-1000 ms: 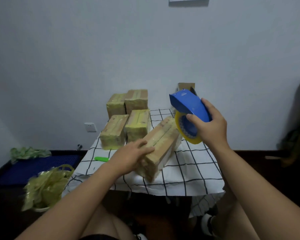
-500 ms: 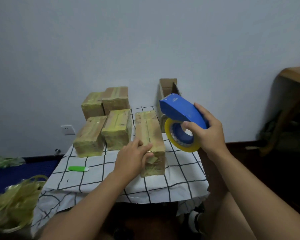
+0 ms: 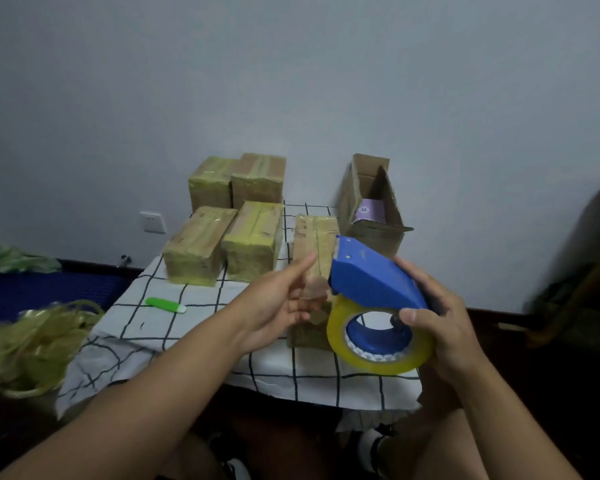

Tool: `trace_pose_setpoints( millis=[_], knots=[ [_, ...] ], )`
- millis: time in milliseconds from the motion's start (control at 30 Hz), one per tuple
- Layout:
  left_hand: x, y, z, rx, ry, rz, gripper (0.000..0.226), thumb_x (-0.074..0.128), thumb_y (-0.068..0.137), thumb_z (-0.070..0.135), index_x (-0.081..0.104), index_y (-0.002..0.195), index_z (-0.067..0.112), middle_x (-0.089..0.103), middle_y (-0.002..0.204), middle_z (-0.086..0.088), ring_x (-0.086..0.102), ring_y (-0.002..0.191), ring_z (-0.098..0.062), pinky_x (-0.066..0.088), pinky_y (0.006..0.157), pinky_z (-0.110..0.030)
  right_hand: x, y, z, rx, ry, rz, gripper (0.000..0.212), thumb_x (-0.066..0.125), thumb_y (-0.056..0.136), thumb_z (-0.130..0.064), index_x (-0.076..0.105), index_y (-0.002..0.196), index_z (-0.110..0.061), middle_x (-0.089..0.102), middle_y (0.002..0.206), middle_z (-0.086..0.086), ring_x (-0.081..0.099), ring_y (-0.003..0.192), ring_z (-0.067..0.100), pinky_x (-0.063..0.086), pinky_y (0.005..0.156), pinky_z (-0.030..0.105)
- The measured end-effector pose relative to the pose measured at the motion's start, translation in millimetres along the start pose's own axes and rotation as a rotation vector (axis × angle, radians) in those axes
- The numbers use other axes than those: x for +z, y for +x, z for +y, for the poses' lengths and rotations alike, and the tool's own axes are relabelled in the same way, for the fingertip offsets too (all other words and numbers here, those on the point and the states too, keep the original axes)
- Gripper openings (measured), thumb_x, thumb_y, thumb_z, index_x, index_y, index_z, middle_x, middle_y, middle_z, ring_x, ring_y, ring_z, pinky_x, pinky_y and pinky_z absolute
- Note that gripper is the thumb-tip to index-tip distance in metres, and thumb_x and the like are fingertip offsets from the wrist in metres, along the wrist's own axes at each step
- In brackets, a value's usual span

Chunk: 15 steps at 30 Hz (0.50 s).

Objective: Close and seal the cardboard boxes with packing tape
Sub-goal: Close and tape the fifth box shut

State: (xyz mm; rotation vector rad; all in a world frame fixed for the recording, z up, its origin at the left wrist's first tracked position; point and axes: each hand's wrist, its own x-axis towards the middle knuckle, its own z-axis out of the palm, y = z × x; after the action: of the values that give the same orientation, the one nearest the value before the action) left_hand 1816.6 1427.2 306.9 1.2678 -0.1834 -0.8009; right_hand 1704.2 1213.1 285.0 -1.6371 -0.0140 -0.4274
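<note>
Gripping the blue plastic tape dispenser (image 3: pixel 374 280) above the taped brown cardboard box (image 3: pixel 314 237) on the table, the right hand (image 3: pixel 440 317) is steadying it while the left hand (image 3: pixel 279 299) is pinching clear tape, which is risking folding onto itself.

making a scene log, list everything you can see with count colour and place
taped boxes: four, brown with yellowish tape, table's far left
box being sealed: one, brown, table centre
open box: one, brown, far right, flaps up
tape dispenser: one, blue, yellow roll, in right hand
cutter: one, green, left on tablecloth
tape scraps: yellowish heap, lower left
wall socket: one, white
left hand: pulling tape end
right hand: grips dispenser
</note>
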Motion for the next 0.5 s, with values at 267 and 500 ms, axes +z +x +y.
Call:
trace_pose_setpoints(
  millis=[267, 500],
  knots=[
    [-18, -3, -20, -0.006, 0.081, -0.017, 0.011, 0.068, 0.077, 0.010, 0.067, 0.085, 0.003, 0.062, 0.064, -0.004, 0.052, 0.060, -0.011, 0.046, 0.058, -0.019, -5, -15, 6, 0.016, -0.179, -0.141, 0.066, 0.074, 0.056, -0.042, 0.063, 0.120, -0.057, 0.062, 0.124, -0.022, 0.060, 0.112, 0.007, 0.051, 0.083, 0.017],
    [-18, 4, -33, 0.037, 0.349, 0.147, 0.019, 0.063, 0.091, 0.001, 0.068, 0.073, 0.007, 0.065, 0.075, -0.013, 0.052, 0.052, -0.007, 0.045, 0.056, -0.021, -20, -14, 13, 0.064, -0.370, -0.280, 0.069, 0.074, 0.063, -0.049, 0.055, 0.128, -0.058, 0.055, 0.126, -0.021, 0.055, 0.114, 0.008, 0.050, 0.087, 0.019]
  ],
)
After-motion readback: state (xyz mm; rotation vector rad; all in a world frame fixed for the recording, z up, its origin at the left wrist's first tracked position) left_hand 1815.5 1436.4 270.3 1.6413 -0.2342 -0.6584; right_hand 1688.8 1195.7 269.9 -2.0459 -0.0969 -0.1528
